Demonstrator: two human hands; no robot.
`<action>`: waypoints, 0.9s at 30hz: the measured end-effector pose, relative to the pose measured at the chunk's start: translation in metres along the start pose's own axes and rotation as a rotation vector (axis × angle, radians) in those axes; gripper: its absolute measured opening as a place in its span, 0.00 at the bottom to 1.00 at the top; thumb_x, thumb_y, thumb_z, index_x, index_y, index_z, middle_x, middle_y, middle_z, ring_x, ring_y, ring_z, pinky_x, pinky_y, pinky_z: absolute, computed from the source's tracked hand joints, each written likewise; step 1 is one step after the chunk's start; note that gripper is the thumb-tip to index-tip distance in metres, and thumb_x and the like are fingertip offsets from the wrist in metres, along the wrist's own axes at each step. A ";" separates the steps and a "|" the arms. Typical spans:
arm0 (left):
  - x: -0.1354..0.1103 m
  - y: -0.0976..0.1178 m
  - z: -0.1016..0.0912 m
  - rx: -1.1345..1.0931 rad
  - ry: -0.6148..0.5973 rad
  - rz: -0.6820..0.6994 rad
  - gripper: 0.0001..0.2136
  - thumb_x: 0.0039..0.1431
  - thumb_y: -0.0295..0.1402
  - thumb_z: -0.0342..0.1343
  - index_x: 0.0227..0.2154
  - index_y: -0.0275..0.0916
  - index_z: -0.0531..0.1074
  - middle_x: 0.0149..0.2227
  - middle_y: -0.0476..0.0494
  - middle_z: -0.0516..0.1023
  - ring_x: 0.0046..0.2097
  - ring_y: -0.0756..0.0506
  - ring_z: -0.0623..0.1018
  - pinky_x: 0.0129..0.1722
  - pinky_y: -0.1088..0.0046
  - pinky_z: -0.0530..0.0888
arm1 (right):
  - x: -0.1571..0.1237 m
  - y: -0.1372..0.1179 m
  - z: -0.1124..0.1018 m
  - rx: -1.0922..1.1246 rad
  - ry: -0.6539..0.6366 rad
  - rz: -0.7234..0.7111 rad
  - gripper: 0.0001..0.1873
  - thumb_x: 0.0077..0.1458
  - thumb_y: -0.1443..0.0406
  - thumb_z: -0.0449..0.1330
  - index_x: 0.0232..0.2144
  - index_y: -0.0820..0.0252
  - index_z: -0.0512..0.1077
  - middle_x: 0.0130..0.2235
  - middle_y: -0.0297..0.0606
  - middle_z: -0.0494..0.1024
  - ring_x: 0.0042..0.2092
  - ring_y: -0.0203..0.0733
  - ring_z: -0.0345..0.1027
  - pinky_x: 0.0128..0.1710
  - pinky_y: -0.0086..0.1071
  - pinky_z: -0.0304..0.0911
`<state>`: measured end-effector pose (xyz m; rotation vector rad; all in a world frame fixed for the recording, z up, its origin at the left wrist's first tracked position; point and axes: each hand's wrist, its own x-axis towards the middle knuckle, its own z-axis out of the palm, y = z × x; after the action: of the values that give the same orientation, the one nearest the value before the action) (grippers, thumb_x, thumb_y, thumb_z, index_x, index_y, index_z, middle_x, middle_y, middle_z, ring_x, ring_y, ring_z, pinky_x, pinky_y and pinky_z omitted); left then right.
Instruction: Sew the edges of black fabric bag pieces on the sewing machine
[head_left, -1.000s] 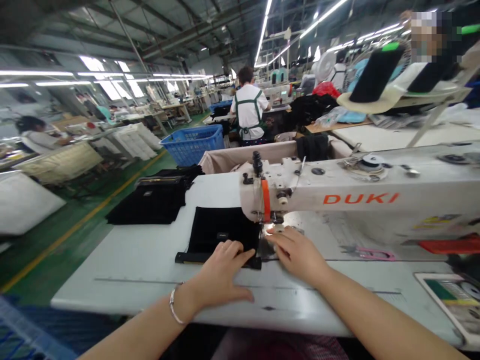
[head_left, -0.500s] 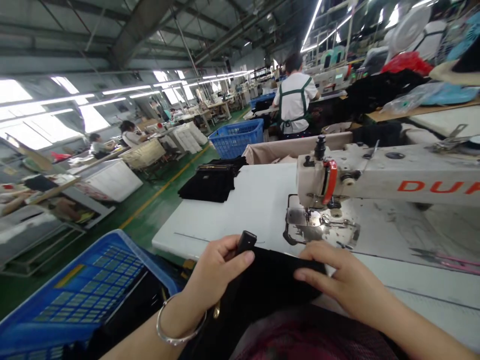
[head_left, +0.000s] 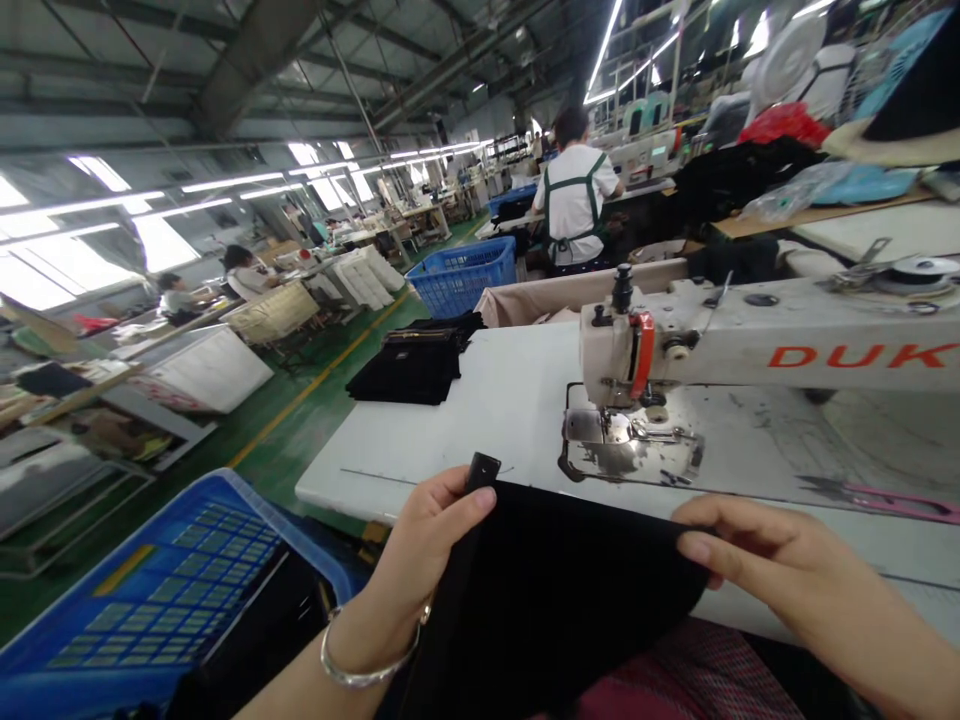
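Note:
Between my two hands a black fabric piece (head_left: pixel 577 580) is stretched out, in front of the sewing machine (head_left: pixel 697 350). My left hand (head_left: pixel 442 530) pinches its left corner, where a dark strap end (head_left: pixel 484 466) sticks up past the thumb. My right hand (head_left: pixel 757 555) pinches the upper right corner between thumb and fingers. Both hands are over the near edge of the white sewing table (head_left: pixel 405 440). The machine's needle plate (head_left: pixel 622 445) lies beyond the cloth, apart from it. Part of the fabric hangs down towards my lap.
A stack of black fabric pieces (head_left: pixel 409 365) lies at the table's far left corner. Pink-handled snips (head_left: pixel 885 497) rest at right. A blue basket (head_left: pixel 330 565) with black items stands at lower left. Beyond the table are another blue basket (head_left: pixel 461 275) and a seated co-worker (head_left: pixel 574 190).
My right hand has moved to the right along the fabric's upper edge, so more of the black cloth is spread out. My left hand keeps its hold. The view has shifted slightly right.

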<state>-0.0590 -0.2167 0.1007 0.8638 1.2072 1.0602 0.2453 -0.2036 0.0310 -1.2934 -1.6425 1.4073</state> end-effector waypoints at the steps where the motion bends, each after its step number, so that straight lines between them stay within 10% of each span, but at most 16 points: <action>1: 0.000 0.000 0.001 0.001 0.000 -0.004 0.14 0.50 0.38 0.67 0.36 0.35 0.76 0.26 0.48 0.76 0.26 0.52 0.74 0.28 0.80 0.69 | 0.000 0.000 0.000 0.019 -0.002 -0.006 0.18 0.55 0.47 0.60 0.38 0.52 0.75 0.31 0.33 0.75 0.34 0.39 0.67 0.34 0.30 0.62; 24: 0.027 0.008 -0.008 0.092 0.035 -0.081 0.16 0.49 0.38 0.67 0.38 0.35 0.76 0.29 0.46 0.80 0.27 0.48 0.78 0.29 0.76 0.74 | 0.002 -0.010 0.004 0.409 -0.022 -0.100 0.17 0.62 0.54 0.57 0.43 0.60 0.76 0.27 0.36 0.77 0.30 0.37 0.70 0.35 0.33 0.66; 27: 0.028 0.032 -0.009 0.234 0.090 0.146 0.16 0.49 0.37 0.67 0.39 0.36 0.76 0.31 0.48 0.80 0.31 0.48 0.78 0.34 0.73 0.74 | 0.001 -0.028 0.005 0.265 0.138 -0.197 0.13 0.55 0.57 0.65 0.40 0.57 0.78 0.28 0.35 0.78 0.31 0.38 0.72 0.33 0.32 0.69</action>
<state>-0.0728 -0.1807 0.1207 1.1087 1.3794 1.0985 0.2326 -0.2032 0.0569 -1.0249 -1.3967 1.3334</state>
